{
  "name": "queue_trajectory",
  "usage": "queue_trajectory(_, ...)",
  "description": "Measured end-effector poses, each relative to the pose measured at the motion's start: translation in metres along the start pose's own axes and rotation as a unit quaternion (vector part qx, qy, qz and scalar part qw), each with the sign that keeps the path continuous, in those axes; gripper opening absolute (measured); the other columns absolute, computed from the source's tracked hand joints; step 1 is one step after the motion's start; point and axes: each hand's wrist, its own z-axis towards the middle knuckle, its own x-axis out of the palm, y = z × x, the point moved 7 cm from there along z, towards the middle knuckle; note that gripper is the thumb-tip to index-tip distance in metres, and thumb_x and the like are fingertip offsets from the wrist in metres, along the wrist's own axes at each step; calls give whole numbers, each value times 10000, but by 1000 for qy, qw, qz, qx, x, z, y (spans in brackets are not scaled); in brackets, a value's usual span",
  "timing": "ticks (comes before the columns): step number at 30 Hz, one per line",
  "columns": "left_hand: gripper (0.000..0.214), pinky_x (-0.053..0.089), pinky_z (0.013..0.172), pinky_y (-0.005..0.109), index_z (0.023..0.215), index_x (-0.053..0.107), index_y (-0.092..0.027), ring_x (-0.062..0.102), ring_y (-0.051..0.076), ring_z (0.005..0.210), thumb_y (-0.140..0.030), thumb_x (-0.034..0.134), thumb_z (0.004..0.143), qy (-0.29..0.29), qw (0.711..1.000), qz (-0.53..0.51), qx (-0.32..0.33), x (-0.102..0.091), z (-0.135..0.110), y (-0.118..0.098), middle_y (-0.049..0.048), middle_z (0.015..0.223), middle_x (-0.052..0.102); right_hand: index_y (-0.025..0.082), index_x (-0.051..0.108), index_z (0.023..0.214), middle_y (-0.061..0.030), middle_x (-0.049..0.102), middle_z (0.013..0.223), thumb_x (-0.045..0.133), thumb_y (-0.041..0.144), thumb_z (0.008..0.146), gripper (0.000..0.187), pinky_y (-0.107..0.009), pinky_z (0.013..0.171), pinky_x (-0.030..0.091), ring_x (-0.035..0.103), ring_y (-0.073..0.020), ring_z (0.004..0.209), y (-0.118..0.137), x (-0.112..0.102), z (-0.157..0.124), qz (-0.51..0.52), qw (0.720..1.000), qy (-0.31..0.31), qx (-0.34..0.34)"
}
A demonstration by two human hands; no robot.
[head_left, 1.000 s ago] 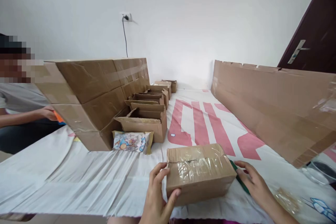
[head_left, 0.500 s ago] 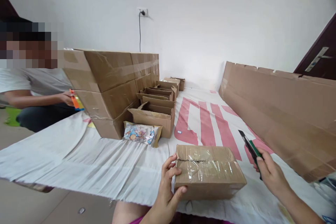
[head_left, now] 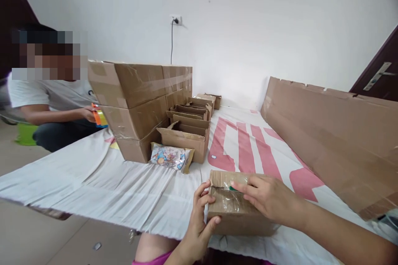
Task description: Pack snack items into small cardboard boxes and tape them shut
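Note:
A small cardboard box (head_left: 239, 224) with clear tape over its top seam rests at the front edge of the cloth. Its left end is in the grip of my left hand (head_left: 200, 219), thumb on the front and fingers on the side and top edge. My right hand (head_left: 270, 196) lies over the top of the box, closed on a utility knife (head_left: 232, 188). Only a green bit of the knife shows by the fingertips, at the taped seam; the blade is hidden. Beyond the box, to the left, lies a printed plastic packet (head_left: 170, 157).
Stacked taped cartons (head_left: 139, 87) stand at left, beside a row of opened boxes (head_left: 186, 138). A long cardboard panel (head_left: 326, 132) leans along the right. White cloth (head_left: 124, 190) with red print covers the table. A co-worker's hand (head_left: 90, 114) holds an orange-and-blue item.
My right hand has moved left from beside the box onto its top, bringing the utility knife to the seam. My left hand keeps its hold. The view has shifted slightly.

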Motion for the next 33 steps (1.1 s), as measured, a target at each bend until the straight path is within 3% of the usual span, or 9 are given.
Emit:
queue_trajectory(8,268,352,1064,502,1166,427,-290,286,297,1392,-251,489,908,8,1000,15,-3,1,-3,1,103,1453,285,362,554,1288,-18,615,775,449,224,917,410,-248,476,343,509,-134,534,-18,-14,-37,-102,994,21,28)
queue_trajectory(16,286,341,1069,497,1160,434,-283,295,297,1378,-246,516,889,3,999,34,-7,0,-5,7,101,1470,270,340,534,1308,-10,574,726,428,227,940,400,-261,484,312,476,-140,535,-24,-30,-68,-152,987,27,46)
queue_trajectory(21,276,314,1077,502,1167,420,-282,257,290,1391,-252,494,902,4,1000,25,-13,2,-6,10,99,1473,250,307,470,1364,-22,604,813,434,176,928,457,-250,512,349,531,-136,600,-18,-34,-61,-169,984,39,34)
queue_trajectory(28,275,311,1080,486,1176,406,-287,244,277,1389,-261,480,913,13,999,26,-13,3,-6,9,91,1457,236,320,463,1370,-33,615,830,499,157,885,513,-245,538,371,543,-141,634,2,-8,-25,-163,985,47,-22)
queue_trajectory(33,292,341,1066,466,1183,400,-288,246,271,1385,-232,484,909,26,999,41,-2,1,-6,5,93,1450,237,317,473,1361,-40,613,837,533,99,838,570,-245,555,367,548,-144,637,-5,-6,-29,-188,979,83,-10)
